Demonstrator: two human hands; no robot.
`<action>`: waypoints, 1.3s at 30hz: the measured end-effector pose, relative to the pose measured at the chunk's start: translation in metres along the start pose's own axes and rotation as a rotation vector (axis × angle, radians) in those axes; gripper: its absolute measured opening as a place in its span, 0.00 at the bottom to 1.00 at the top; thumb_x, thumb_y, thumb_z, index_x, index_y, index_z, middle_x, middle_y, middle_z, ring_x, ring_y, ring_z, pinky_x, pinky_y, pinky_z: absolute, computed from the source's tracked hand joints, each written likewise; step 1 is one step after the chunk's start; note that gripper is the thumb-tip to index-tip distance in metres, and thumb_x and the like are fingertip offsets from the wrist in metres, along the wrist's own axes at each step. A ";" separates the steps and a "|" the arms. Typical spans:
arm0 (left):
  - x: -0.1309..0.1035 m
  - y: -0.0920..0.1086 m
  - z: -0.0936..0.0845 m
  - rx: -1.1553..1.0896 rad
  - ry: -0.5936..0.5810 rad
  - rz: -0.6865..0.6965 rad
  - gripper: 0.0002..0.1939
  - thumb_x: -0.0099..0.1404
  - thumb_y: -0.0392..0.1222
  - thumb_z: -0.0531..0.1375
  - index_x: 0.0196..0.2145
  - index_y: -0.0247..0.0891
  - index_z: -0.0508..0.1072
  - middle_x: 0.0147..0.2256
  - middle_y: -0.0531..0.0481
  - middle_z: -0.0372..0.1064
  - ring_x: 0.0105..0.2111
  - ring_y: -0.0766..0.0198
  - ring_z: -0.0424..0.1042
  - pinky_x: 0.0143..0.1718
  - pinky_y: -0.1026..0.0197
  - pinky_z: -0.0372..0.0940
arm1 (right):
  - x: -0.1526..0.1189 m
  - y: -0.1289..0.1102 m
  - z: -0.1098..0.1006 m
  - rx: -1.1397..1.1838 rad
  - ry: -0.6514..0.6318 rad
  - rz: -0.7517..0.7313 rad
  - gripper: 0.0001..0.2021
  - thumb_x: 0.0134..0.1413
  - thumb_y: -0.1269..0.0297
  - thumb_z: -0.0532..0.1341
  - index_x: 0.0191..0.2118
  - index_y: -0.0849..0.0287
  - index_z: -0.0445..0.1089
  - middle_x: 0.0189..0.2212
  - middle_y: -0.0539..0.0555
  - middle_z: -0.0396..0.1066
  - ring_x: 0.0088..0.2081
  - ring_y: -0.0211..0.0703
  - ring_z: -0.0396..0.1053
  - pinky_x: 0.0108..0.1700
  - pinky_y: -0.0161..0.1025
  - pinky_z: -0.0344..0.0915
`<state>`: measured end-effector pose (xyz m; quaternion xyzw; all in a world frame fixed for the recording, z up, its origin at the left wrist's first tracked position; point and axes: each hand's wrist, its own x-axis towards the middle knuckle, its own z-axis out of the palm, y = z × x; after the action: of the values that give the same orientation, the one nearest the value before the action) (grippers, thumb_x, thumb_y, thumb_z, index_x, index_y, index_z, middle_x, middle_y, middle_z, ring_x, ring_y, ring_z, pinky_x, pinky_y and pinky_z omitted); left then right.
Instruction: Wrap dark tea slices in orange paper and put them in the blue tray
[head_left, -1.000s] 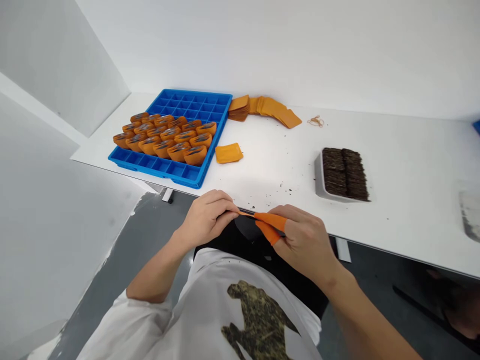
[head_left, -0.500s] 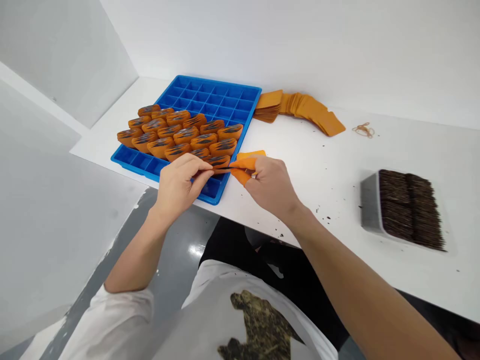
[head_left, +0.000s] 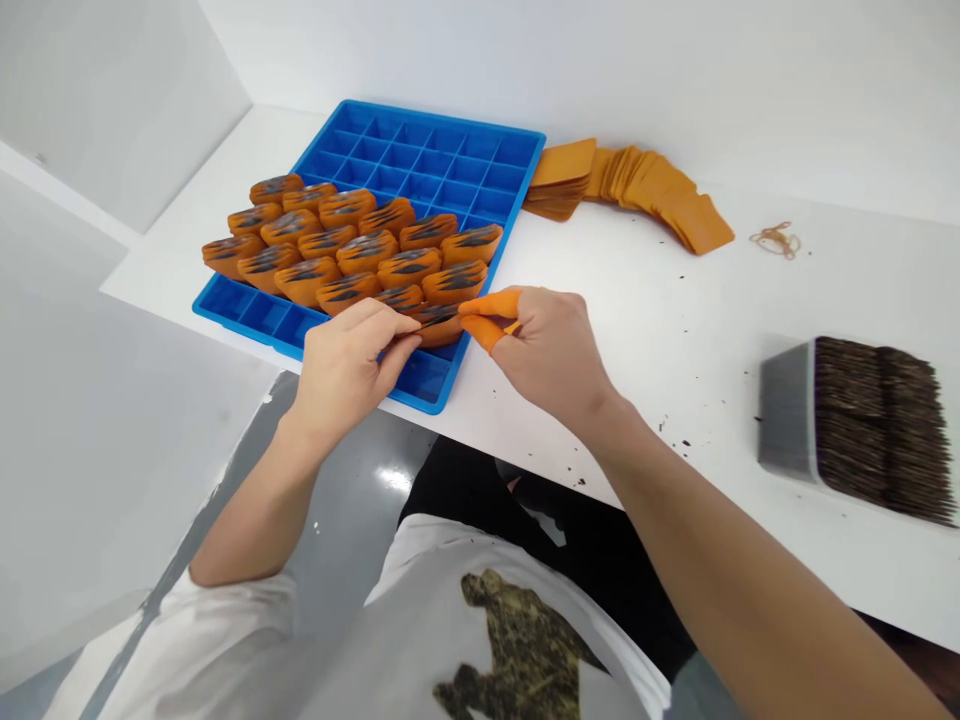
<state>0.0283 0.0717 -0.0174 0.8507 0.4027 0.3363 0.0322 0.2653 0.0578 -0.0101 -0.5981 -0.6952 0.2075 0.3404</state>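
Filled pouch [head_left: 437, 325], carried from lap to blue tray [head_left: 420, 385] since a second ago: left hand [head_left: 346, 362] and right hand [head_left: 541, 345] both pinching it over the near-right cells.

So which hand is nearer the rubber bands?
Right. The right hand is at the blue tray's near corner, well short of the rubber bands at the table's far side. The left hand is further left, across the tray corner.
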 end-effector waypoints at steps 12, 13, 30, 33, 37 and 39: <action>-0.005 0.002 0.000 0.077 0.030 -0.031 0.21 0.77 0.53 0.63 0.62 0.44 0.76 0.56 0.41 0.77 0.58 0.44 0.76 0.60 0.42 0.71 | -0.007 0.005 -0.009 -0.173 0.061 -0.090 0.18 0.67 0.62 0.64 0.58 0.55 0.83 0.46 0.59 0.82 0.43 0.56 0.80 0.48 0.53 0.76; -0.006 0.002 -0.005 0.045 0.049 -0.034 0.25 0.76 0.56 0.65 0.64 0.44 0.74 0.59 0.40 0.75 0.62 0.41 0.73 0.63 0.39 0.69 | -0.010 0.001 -0.012 -0.211 0.096 -0.127 0.21 0.68 0.61 0.64 0.63 0.55 0.80 0.52 0.62 0.81 0.50 0.61 0.80 0.51 0.55 0.76; -0.048 -0.013 -0.025 0.029 0.306 -0.089 0.30 0.73 0.60 0.69 0.67 0.52 0.70 0.64 0.45 0.75 0.67 0.41 0.71 0.59 0.37 0.74 | -0.033 -0.015 0.025 -0.361 -0.087 -0.508 0.34 0.77 0.45 0.56 0.76 0.64 0.64 0.77 0.68 0.59 0.79 0.66 0.55 0.80 0.66 0.50; -0.049 -0.009 -0.030 0.119 0.308 -0.080 0.28 0.77 0.58 0.65 0.68 0.48 0.70 0.64 0.45 0.75 0.66 0.48 0.73 0.58 0.41 0.76 | -0.035 -0.013 0.033 -0.361 -0.031 -0.506 0.38 0.76 0.44 0.57 0.79 0.65 0.59 0.80 0.66 0.53 0.81 0.66 0.48 0.81 0.65 0.46; -0.049 -0.005 -0.033 0.139 0.319 -0.025 0.27 0.77 0.54 0.66 0.69 0.45 0.70 0.62 0.45 0.77 0.64 0.50 0.76 0.57 0.42 0.77 | -0.036 -0.014 0.038 -0.360 -0.059 -0.580 0.34 0.77 0.47 0.58 0.75 0.69 0.66 0.78 0.70 0.57 0.79 0.65 0.53 0.81 0.64 0.47; -0.051 0.001 -0.033 0.093 0.345 0.034 0.30 0.73 0.49 0.71 0.68 0.46 0.71 0.60 0.45 0.79 0.62 0.47 0.78 0.56 0.42 0.77 | -0.039 -0.016 0.033 -0.355 -0.040 -0.585 0.29 0.77 0.50 0.59 0.71 0.67 0.71 0.78 0.69 0.58 0.79 0.63 0.55 0.80 0.62 0.48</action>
<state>-0.0137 0.0277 -0.0193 0.7874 0.4031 0.4590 -0.0826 0.2320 0.0210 -0.0301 -0.4193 -0.8690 -0.0116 0.2623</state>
